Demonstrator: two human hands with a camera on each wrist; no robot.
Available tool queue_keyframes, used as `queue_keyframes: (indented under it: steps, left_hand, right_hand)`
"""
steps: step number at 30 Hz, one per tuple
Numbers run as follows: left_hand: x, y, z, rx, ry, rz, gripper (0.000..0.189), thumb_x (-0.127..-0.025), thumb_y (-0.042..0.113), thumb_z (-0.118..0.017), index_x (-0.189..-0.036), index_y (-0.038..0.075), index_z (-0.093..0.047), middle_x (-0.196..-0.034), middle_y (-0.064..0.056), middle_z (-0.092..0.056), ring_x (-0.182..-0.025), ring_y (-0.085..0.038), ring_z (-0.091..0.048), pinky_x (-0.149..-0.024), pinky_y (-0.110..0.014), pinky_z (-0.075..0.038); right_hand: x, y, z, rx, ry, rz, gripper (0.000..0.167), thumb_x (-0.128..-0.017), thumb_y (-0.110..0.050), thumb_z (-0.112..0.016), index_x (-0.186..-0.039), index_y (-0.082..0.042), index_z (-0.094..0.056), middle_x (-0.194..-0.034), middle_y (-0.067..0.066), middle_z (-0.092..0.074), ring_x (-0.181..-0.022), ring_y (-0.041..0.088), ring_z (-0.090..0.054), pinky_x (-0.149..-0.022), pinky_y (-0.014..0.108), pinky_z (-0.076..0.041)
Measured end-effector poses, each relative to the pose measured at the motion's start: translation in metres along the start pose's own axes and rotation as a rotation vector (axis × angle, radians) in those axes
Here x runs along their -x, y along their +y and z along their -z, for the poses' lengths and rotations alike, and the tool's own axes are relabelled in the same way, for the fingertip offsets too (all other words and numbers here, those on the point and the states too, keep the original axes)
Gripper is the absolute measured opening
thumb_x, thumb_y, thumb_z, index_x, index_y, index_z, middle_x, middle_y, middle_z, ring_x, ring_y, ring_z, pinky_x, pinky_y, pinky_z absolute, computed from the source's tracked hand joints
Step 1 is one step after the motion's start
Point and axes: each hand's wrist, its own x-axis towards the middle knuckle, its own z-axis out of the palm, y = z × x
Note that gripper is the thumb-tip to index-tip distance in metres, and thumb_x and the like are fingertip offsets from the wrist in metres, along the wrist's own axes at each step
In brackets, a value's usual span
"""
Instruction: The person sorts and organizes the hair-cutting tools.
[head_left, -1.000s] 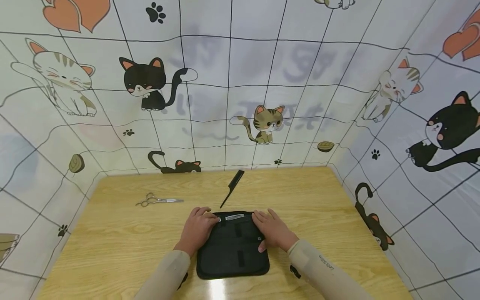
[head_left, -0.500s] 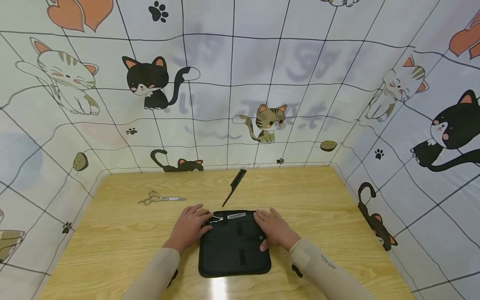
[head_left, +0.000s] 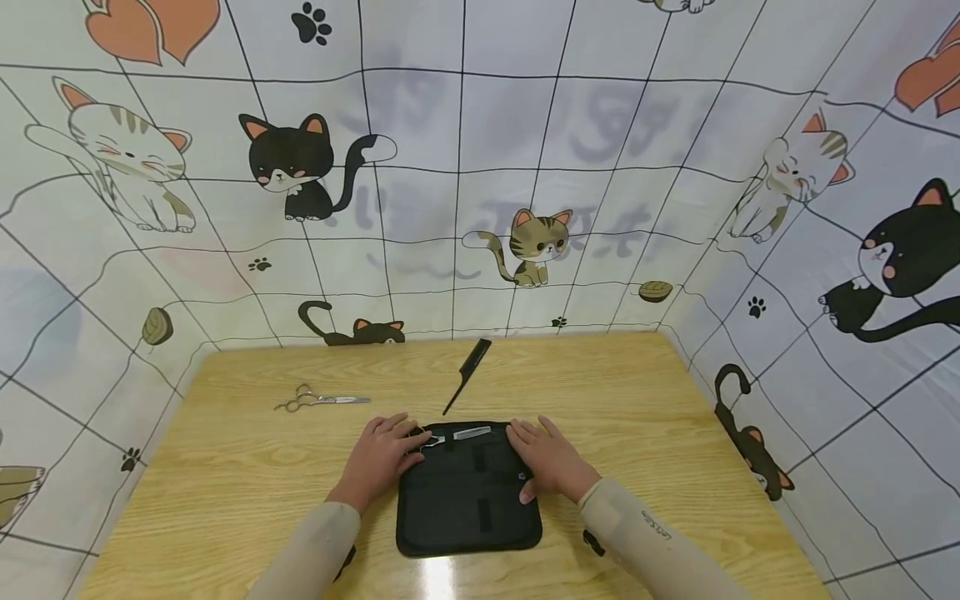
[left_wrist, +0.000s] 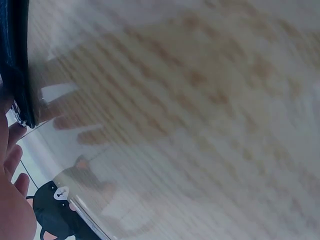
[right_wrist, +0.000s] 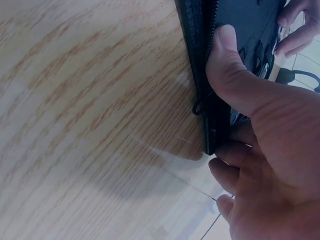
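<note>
Saw a black case [head_left: 442, 508] lying flat on the wooden table [head_left: 225, 483], near side, middle, between both hands. Noted slim shears [head_left: 472, 433] tucked along the far edge of the case, handle end partly covered by the left fingers, with two dark straps [head_left: 484, 515] nearer the front. Found the left hand [head_left: 378, 458] unclenched, fingers loosely stretched over the far left corner. Found the right hand [head_left: 551, 462] likewise relaxed, fingers laid at the far right corner, thumb touching the right edge by the zipper [right_wrist: 214, 30]. Could not tell the firmness of either touch. Spotted a black comb [head_left: 472, 362] just beyond the far edge of the case, tail pointing back toward it, broad end close to the far table edge. Spotted scissors [head_left: 330, 399] farther left, well apart from the comb, handles leftward. Noticed wide stretches of wood between the tan sleeves [head_left: 318, 542] and the side edges of the table, and only a narrow gap between case and comb. Saw cat-printed cloth [head_left: 427, 208] rising along the far edge and both sides.
</note>
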Motion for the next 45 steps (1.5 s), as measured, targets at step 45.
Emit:
queue_keyframes:
  steps: [45]
  left_hand:
    - [-0.005, 0.014, -0.004, 0.03, -0.021, 0.079, 0.05, -0.087, 0.041, -0.069, -0.129, 0.015, -0.065, -0.127, -0.002, -0.068, -0.127, -0.028, -0.056, -0.104, -0.05, -0.041]
  right_hand:
    - [0.002, 0.001, -0.003, -0.003, 0.031, -0.015, 0.107, -0.068, -0.06, -0.077, -0.152, -0.01, -0.033, -0.16, 0.006, -0.032, -0.148, 0.021, -0.031, -0.123, 0.048, -0.017]
